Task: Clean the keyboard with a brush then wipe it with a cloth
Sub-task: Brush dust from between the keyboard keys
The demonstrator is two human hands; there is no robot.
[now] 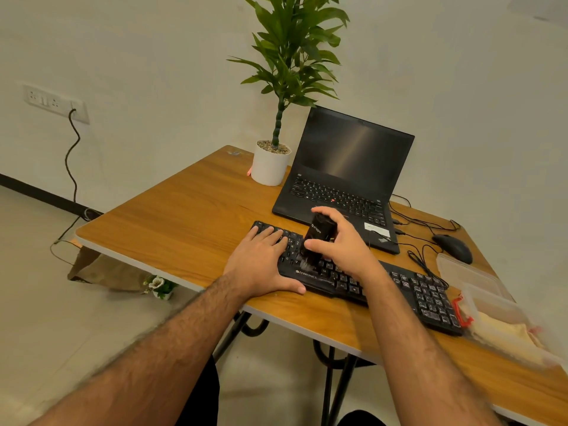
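A black keyboard (424, 295) lies slanted across the wooden table (184, 210). My left hand (261, 259) lies flat on the keyboard's left end, fingers straight over the keys and thumb along its front edge. My right hand (341, 241) grips a black cylindrical brush (318, 233) held upright, its bristles touching the keys near the left-middle of the keyboard. A pale yellow cloth (507, 333) lies in a clear plastic box (479, 299) at the table's right edge.
An open black laptop (344, 167) stands behind the keyboard, with a white potted plant (272, 164) to its left. A black mouse (453, 247) and tangled cables (421, 241) lie to the right. A clear lid (461, 269) rests behind the box.
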